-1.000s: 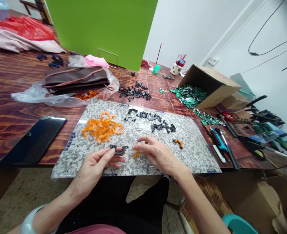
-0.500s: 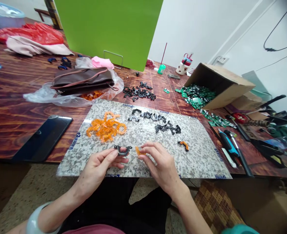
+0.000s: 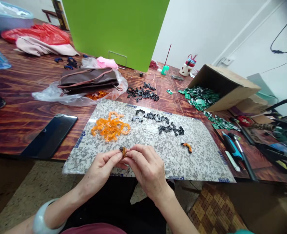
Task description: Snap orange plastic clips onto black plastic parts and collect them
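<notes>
In the head view, the left hand (image 3: 103, 166) and the right hand (image 3: 148, 170) meet low over the speckled board (image 3: 202, 164), arms reaching in past its front edge, and their bent fingers pinch a small black piece (image 3: 121, 148) and a small orange piece (image 3: 124, 152) close together. A heap of orange pieces (image 3: 110, 127) sits just behind the left hand and black pieces (image 3: 171, 129) lie farther back, but bare board stretches right of the right hand, around one black-and-orange piece (image 3: 187, 147).
</notes>
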### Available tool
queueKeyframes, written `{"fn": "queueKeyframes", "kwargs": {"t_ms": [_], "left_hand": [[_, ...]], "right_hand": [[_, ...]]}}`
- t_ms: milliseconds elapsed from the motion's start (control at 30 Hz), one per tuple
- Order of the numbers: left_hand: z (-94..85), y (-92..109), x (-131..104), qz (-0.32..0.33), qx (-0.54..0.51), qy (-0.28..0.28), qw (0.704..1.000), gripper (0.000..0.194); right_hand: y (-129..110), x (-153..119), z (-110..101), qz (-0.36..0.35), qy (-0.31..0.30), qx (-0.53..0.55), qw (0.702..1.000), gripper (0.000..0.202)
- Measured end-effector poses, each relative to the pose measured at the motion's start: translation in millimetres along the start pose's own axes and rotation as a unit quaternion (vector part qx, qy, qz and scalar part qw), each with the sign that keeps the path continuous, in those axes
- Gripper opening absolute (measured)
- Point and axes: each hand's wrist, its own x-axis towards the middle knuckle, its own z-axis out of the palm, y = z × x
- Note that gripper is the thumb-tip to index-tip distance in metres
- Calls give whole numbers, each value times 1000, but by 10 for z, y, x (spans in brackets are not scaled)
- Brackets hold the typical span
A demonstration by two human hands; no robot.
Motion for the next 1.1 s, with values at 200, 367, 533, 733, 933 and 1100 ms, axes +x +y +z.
{"fn": "queueKeyframes", "kwargs": {"t_ms": [200, 367, 533, 733, 933, 1100], "left_hand": [[-9, -20, -1, -1, 0, -5, 1000, 24], [-21, -39, -19, 0, -2, -8, 1000, 25], [-16, -20, -27, -5, 4, -1, 1000, 25], [1, -13, -29, -3, 28, 5, 1000, 28], [-32, -48, -34, 5, 53, 1, 999, 28], [-36, -60, -24, 17, 58, -2, 998, 26]], "right_hand": [[3, -9, 21, 7, -8, 5, 1000, 9], [12, -30, 18, 12, -13, 13, 1000, 8], [10, -39, 11, 21, -20, 24, 999, 9], [-2, -41, 10, 19, -11, 25, 999, 10], [-17, -64, 17, 15, -1, 29, 999, 8], [0, -84, 14, 25, 7, 67, 997, 9]]}}
